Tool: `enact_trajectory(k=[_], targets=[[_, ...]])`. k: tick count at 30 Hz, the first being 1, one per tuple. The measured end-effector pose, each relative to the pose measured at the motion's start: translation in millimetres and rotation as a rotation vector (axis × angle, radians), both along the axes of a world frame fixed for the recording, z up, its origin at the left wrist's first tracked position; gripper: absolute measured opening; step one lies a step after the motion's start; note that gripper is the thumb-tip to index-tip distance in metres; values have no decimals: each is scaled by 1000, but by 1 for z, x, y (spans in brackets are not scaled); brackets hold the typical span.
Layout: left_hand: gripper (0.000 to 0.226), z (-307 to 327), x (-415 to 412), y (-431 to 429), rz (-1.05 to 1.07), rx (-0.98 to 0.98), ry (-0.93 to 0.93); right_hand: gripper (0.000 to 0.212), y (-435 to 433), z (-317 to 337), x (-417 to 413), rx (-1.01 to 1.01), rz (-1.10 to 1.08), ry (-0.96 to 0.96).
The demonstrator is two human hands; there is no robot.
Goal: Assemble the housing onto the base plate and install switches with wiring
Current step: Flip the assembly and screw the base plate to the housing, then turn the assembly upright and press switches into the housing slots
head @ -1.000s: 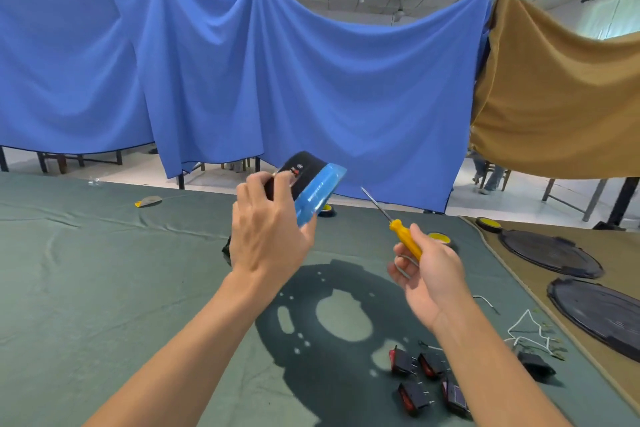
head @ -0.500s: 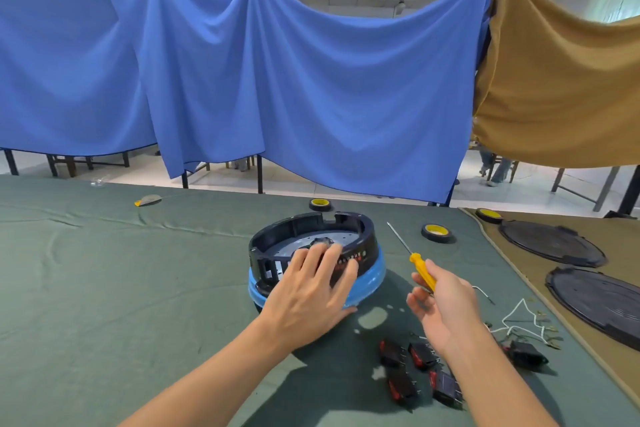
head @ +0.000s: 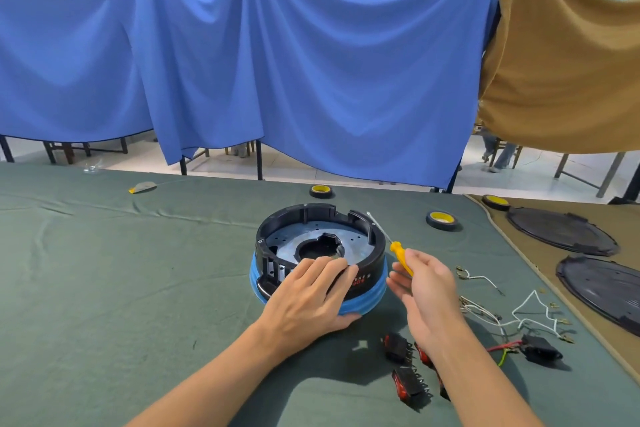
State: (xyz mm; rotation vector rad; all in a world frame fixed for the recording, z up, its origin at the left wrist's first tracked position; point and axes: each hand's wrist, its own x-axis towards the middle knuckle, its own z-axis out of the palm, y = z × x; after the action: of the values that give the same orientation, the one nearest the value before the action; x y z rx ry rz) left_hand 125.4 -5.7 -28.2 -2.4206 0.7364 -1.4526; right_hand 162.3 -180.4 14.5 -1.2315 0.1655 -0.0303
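A round black housing (head: 375, 250) with a blue lower band sits on the green table cloth, a grey metal base plate (head: 287, 242) showing inside its ring. My left hand (head: 308, 302) lies flat on the housing's near rim, fingers straight. My right hand (head: 424, 291) is just right of the housing and holds a yellow-handled screwdriver (head: 398, 251) with its thin shaft pointing up and away. Several black rocker switches with red faces (head: 407, 381) lie in front of my right forearm. White wires with terminals (head: 530, 308) and a black connector (head: 540, 350) lie to the right.
Rolls of black and yellow tape (head: 441, 220) stand behind the housing, another (head: 322, 191) at the far edge. Two dark round covers (head: 561, 230) rest on the brown cloth at right. Blue and brown sheets hang behind the table. A small grey and yellow item (head: 142, 187) lies far left.
One second ago my left hand held the housing tilted in the air; it now sits on the table with that hand flat on its rim. The right hand with the screwdriver has come lower.
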Motion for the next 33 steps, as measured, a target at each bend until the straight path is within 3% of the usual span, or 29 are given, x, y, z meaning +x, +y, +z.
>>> enact_trajectory(k=[8,11,17,26,28,33], targets=[[54,-2,4,5,16,-51,40,9,11,-2,2,-66,12,-8],[56,-5,5,7,19,-69,61,7,4,-1,9,-160,-83,-18],[64,-8,3,11,115,-176,69,13,-24,-9,43,-835,-323,-16],[64,-7,-1,11,174,-239,159,11,-21,-30,51,-1666,-131,-334],[62,-7,-2,11,155,-264,162,13,-18,-29,50,-1749,-96,-350],[58,-6,-10,20,180,-402,149,2,-20,-24,42,-1717,-47,-332]])
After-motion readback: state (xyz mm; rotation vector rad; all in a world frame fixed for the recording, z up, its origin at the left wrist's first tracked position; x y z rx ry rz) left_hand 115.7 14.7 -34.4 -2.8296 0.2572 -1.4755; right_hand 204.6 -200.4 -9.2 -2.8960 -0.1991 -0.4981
